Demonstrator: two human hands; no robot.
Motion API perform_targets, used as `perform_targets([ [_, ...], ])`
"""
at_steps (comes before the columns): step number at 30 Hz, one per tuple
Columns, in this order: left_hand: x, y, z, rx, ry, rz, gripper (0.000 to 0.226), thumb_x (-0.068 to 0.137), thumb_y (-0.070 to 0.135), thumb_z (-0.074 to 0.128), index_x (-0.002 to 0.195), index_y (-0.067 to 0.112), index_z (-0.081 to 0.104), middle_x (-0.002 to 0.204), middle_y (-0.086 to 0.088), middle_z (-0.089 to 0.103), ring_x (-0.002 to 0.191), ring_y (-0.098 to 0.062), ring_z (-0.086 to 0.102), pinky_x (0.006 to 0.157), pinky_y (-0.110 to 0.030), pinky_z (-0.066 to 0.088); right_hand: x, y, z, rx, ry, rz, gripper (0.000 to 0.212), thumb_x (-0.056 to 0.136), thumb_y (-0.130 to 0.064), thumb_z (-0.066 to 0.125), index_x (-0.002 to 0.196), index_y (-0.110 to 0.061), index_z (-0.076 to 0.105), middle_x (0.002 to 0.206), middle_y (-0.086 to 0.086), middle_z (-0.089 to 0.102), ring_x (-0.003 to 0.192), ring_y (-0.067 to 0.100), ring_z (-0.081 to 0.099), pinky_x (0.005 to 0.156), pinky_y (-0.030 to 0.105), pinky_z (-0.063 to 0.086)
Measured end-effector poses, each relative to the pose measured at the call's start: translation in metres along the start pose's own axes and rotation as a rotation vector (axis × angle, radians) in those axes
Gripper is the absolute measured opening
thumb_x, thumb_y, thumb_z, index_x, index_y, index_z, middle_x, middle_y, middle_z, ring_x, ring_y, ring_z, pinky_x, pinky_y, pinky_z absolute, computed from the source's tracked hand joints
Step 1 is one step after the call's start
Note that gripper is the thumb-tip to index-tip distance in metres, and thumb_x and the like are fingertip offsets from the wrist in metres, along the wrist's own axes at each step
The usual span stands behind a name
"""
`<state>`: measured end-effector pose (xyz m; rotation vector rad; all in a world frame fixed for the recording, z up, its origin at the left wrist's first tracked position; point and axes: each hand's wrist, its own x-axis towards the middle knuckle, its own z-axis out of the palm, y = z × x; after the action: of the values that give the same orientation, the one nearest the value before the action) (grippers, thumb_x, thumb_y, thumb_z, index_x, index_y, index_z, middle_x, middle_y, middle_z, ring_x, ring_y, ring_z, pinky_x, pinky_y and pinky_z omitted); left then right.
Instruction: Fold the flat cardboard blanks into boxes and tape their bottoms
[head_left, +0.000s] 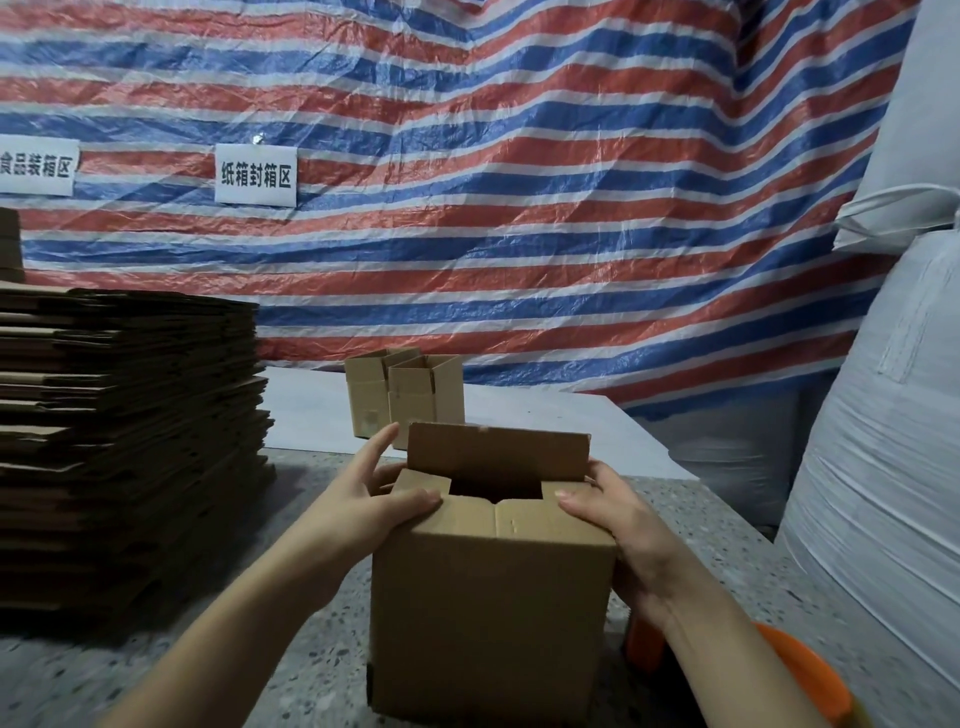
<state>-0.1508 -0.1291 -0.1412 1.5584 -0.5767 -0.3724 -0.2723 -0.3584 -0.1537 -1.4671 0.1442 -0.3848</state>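
Observation:
A brown cardboard box (488, 608) stands upright on the speckled table (291, 670) right in front of me. Its near flap and both side flaps are folded down, while the far flap still stands up. My left hand (379, 499) presses the left side of the top, thumb on the near flap and fingers reaching over the left flap. My right hand (618, 525) holds the right upper edge, with the thumb lying on the folded flaps. A tall stack of flat cardboard blanks (130, 441) lies at the left.
Two folded small boxes (405, 400) stand behind on a white sheet (545, 431). An orange object (800, 670) sits at the lower right by my right forearm. Large white bulk sacks (883, 415) rise at the right. A striped tarp (467, 182) with paper signs hangs behind.

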Motion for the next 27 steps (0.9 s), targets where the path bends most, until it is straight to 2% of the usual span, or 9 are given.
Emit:
perform_targets([
  [5,0.011,0.015,-0.011,0.264,-0.090,0.025,0.112,0.065,0.031,0.084,0.153,0.045,0.017,0.159,0.000,0.030,0.132,-0.020,0.044,0.100,-0.035,0.045,-0.002,-0.005,0.002,-0.037,-0.010,0.039,0.062,0.070,-0.026,0.077,0.128,-0.027,0.056,0.117,0.016,0.069,0.097,0.028,0.074,0.073,0.033,0.059],
  [7,0.018,0.031,-0.013,0.471,-0.142,0.069,0.111,0.069,0.030,0.086,0.153,0.048,0.016,0.161,0.003,0.024,0.133,-0.016,0.038,0.105,-0.034,0.038,-0.002,-0.005,0.001,-0.044,-0.011,0.047,0.062,0.070,-0.027,0.077,0.128,-0.027,0.056,0.118,0.017,0.068,0.097,0.027,0.073,0.073,0.033,0.059],
  [11,0.024,0.059,-0.008,0.854,-0.252,0.192,0.071,0.082,0.027,0.077,0.136,0.052,0.040,0.137,0.016,0.047,0.106,-0.001,0.048,0.083,-0.014,0.035,-0.005,-0.007,0.002,-0.042,-0.006,0.060,0.063,0.071,-0.029,0.079,0.129,-0.026,0.055,0.122,0.017,0.066,0.104,0.029,0.071,0.080,0.036,0.060],
  [13,0.020,0.063,-0.008,0.977,-0.248,0.275,0.052,0.083,0.030,0.074,0.125,0.051,0.052,0.123,0.021,0.054,0.107,-0.001,0.051,0.075,-0.012,0.033,-0.006,-0.006,0.001,-0.027,0.000,0.053,0.061,0.074,-0.029,0.085,0.128,-0.024,0.057,0.122,0.016,0.066,0.107,0.030,0.070,0.087,0.039,0.059],
  [16,0.007,0.059,-0.006,1.125,-0.232,0.380,0.031,0.092,0.034,0.063,0.121,0.044,0.064,0.120,0.026,0.058,0.107,0.002,0.053,0.079,-0.009,0.036,-0.008,-0.007,0.000,-0.047,0.014,0.059,0.057,0.073,-0.038,0.080,0.122,-0.018,0.060,0.115,0.016,0.065,0.095,0.028,0.067,0.071,0.033,0.057],
  [18,-0.004,0.050,-0.001,1.173,-0.230,0.405,0.027,0.098,0.040,0.052,0.121,0.041,0.067,0.119,0.021,0.065,0.103,0.001,0.058,0.085,-0.014,0.047,-0.009,-0.006,-0.001,-0.074,0.025,0.074,0.063,0.069,-0.048,0.077,0.122,-0.018,0.058,0.118,0.020,0.063,0.096,0.029,0.062,0.070,0.035,0.053],
  [21,-0.017,0.039,0.009,1.174,-0.177,0.394,0.041,0.101,0.052,0.036,0.122,0.034,0.066,0.125,0.017,0.065,0.109,-0.003,0.059,0.099,-0.027,0.049,-0.009,-0.005,-0.001,-0.084,0.034,0.074,0.066,0.067,-0.052,0.077,0.120,-0.018,0.059,0.121,0.022,0.062,0.096,0.029,0.061,0.074,0.037,0.051],
  [24,-0.019,0.032,0.026,1.234,-0.079,0.394,0.051,0.100,0.058,0.026,0.110,0.029,0.066,0.106,0.010,0.067,0.094,-0.007,0.060,0.088,-0.030,0.051,-0.007,-0.006,0.000,-0.118,0.043,0.084,0.052,0.074,-0.042,0.076,0.118,-0.020,0.060,0.116,0.019,0.060,0.093,0.027,0.060,0.067,0.033,0.050],
  [27,-0.020,0.027,0.044,1.260,-0.020,0.407,0.039,0.101,0.056,0.026,0.100,0.028,0.052,0.098,0.008,0.058,0.086,-0.007,0.051,0.078,-0.028,0.042,-0.004,-0.006,0.002,-0.167,0.055,0.093,0.032,0.090,-0.029,0.071,0.117,-0.020,0.058,0.113,0.018,0.058,0.091,0.026,0.060,0.063,0.030,0.050],
])
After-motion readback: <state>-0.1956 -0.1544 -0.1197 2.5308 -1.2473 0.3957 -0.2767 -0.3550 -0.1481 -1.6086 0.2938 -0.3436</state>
